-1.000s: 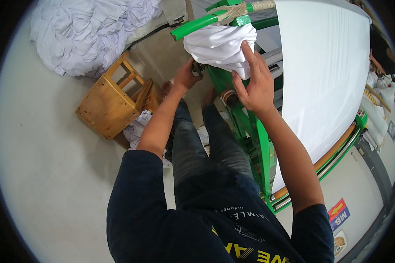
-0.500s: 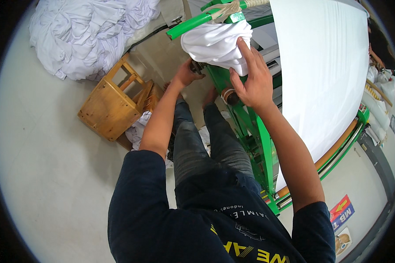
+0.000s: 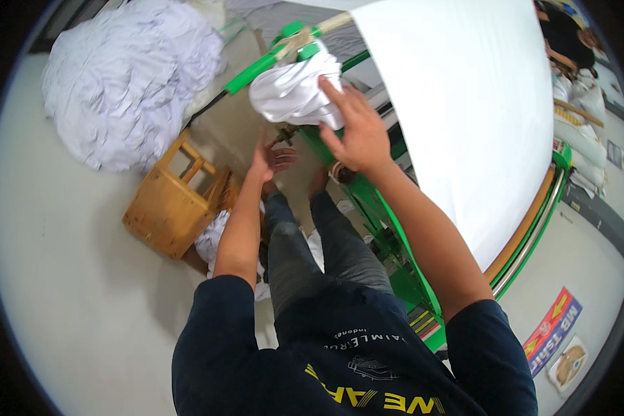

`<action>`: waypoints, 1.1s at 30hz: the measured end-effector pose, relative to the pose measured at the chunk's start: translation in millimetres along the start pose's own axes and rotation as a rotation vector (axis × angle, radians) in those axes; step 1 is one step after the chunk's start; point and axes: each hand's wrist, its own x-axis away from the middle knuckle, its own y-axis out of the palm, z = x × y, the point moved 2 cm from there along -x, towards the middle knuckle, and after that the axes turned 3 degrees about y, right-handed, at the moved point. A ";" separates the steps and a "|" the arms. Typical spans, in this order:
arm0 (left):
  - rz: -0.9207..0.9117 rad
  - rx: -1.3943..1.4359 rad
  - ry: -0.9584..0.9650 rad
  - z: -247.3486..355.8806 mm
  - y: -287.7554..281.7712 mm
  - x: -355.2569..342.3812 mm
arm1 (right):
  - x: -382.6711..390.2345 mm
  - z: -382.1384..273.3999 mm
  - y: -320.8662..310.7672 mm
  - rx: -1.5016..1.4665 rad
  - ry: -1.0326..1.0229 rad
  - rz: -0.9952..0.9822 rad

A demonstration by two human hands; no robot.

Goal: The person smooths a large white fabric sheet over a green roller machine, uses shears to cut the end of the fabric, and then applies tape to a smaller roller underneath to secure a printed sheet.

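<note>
My right hand rests with spread fingers on a bunched white cloth below a green bar wrapped with pale cord. My left hand hangs open just below a dark metal fitting, under the cloth bundle; it holds nothing visible. To the right of both hands a wide white fabric sheet stretches over the green machine.
A heap of white cloth lies upper left, above a wooden stool or crate with more cloth beside it. A person in dark clothes is at the far upper right, near white sacks. A colourful sign lies lower right.
My left hand has released the metal fitting, moved down and opened. My right hand and the bundle appear further left as the whole view has shifted.
</note>
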 end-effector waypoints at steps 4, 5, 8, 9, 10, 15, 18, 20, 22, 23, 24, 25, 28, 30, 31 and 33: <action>-0.012 0.091 -0.007 15.9 -4.5 -32.0 | -0.3 -2.5 0.3 0.015 0.004 -0.008; -0.032 0.097 -0.012 16.0 -6.3 -37.7 | 0.3 -1.7 -0.8 0.004 0.012 -0.013; 0.016 -0.036 0.186 7.9 -22.8 -44.9 | -1.7 -2.7 -1.1 -0.034 0.014 -0.028; 0.024 -0.195 0.395 7.0 -14.1 -38.5 | 0.3 -0.2 2.1 -0.019 -0.002 0.016; 0.031 -0.346 0.615 7.9 -4.2 -29.0 | 1.2 1.9 6.3 -0.007 -0.025 0.060; 0.263 -1.175 0.934 -7.3 30.0 16.6 | 12.9 -3.2 -8.1 0.006 -0.017 0.069; 0.413 -1.432 0.778 -23.7 56.8 71.0 | 38.7 6.3 -11.7 0.135 -0.014 0.220; 0.456 -1.491 0.894 -33.3 47.5 116.4 | 79.9 5.9 -7.8 0.026 -0.001 0.212; 0.532 -1.340 0.833 -49.4 66.8 173.9 | 135.9 8.5 -4.3 0.033 -0.049 0.156; 0.561 -1.398 0.835 -59.7 60.8 195.1 | 170.6 7.2 -12.6 0.072 -0.105 0.078; 0.581 -1.455 0.843 -68.8 55.4 211.1 | 210.4 10.8 -22.1 0.033 -0.113 0.040; 0.645 -1.613 0.849 -78.6 55.6 227.8 | 252.8 18.5 -33.2 0.003 -0.110 0.009; 0.667 -1.768 1.014 -125.0 139.1 250.9 | 388.0 56.0 -76.3 0.064 0.017 0.008; 0.694 -1.917 1.055 -164.7 208.5 268.5 | 473.7 77.3 -101.3 0.108 0.195 0.000; 0.743 -2.053 1.030 -185.2 244.3 266.5 | 512.5 87.8 -118.3 0.125 0.295 0.007; 0.465 -2.067 1.341 -209.4 285.9 245.4 | 582.7 102.8 -147.2 0.103 0.511 0.067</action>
